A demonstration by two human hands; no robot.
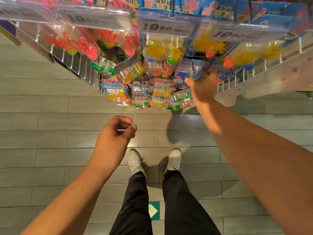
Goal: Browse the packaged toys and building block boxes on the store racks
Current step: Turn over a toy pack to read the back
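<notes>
Gray floor lies below. Toy packs hang at 12 o'clock. Your right hand pinches 1; it looks light and crinkly, so hold its edge. Left hand curls loosely, empty.

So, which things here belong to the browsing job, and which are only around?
Part of the job:
- blister-packed toys hanging on the wire rack
- right hand reaching a pack
- price tags reading 19.90

Only around:
- left hand, loosely curled, off the rack
- floor sticker
- white shoes
</notes>
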